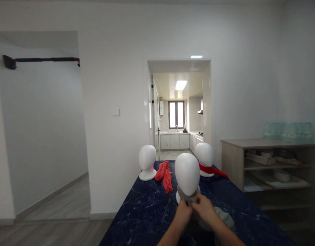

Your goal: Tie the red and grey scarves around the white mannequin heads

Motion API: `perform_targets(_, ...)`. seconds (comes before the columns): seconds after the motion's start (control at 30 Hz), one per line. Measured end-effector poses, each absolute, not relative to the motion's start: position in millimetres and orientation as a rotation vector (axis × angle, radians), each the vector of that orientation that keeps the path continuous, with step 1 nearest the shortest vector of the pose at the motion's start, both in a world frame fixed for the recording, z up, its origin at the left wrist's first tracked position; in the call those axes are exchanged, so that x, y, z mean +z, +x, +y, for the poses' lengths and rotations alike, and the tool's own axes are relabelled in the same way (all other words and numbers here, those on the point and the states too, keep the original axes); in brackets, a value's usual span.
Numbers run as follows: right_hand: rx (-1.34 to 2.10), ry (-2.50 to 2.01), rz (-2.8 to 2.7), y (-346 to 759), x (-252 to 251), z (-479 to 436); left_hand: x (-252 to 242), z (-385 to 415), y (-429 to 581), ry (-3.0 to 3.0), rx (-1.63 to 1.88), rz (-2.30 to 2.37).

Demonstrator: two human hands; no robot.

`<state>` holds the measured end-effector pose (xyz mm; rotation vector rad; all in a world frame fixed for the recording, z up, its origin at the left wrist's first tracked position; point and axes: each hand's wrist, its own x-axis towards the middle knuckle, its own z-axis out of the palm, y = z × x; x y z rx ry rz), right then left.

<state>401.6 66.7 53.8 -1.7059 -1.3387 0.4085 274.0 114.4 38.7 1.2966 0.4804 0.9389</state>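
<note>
A white mannequin head [187, 174] stands nearest me on the dark blue marble-patterned table [144, 212]. A grey-green scarf [225, 217] wraps round its neck and trails off to the right on the tabletop. My left hand [183, 210] and my right hand [204, 206] are side by side at the front of the neck, both with fingers closed on the scarf. Farther back stand a bare white head [147, 161] at the left and a white head [204, 154] wearing a red scarf [213, 169] at the right. A loose red scarf [165, 174] lies between them.
A wooden shelf unit [270, 164] with trays and boxes stands at the right, with packs of water bottles [289, 132] on top. Behind the table a doorway opens into a kitchen [176, 116]. An open passage with a black bar [44, 60] is at the left.
</note>
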Motion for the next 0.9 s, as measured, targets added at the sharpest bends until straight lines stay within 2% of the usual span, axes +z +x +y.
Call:
perform_targets(0.23,0.024,-2.007,-1.468,427,58,55,32,119,276,1.097,1.018,0.587)
perform_targets(0.47,-0.435,-1.954,-1.769,422,59,52,34,119,274,1.033,1.009,0.527)
perform_targets(0.9,-0.253,-1.774,-1.740,386,19,11,41,109,268,0.944,0.904,0.336)
